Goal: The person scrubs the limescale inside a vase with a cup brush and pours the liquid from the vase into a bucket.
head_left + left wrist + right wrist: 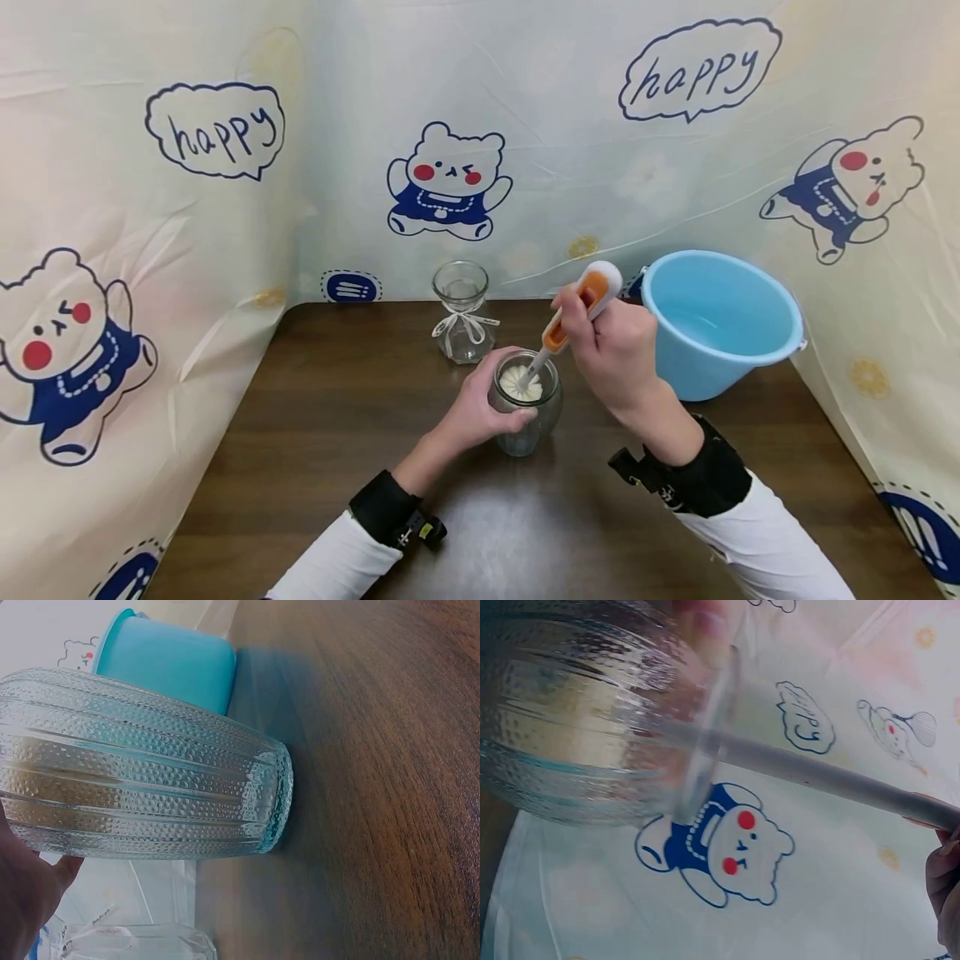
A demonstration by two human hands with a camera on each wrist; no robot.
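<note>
My left hand (480,404) grips a ribbed, pebbled glass vase (172,772) near its neck, fingers and thumb around it. The right hand (622,354) grips the orange and white handle of a cleaning brush (557,332). Its grey shaft (802,780) slants down through the vase's mouth. Inside the glass sits the pale, round brush head (513,381), seen blurred through the wall in both wrist views. Just behind the vase stands a second glass vase (462,342) with a white ribbon bow at its neck.
A light blue bucket (701,379) stands at the back right of the dark wooden table (315,467), close to my right hand. Pale printed cloth (337,192) rises behind the table and along both sides.
</note>
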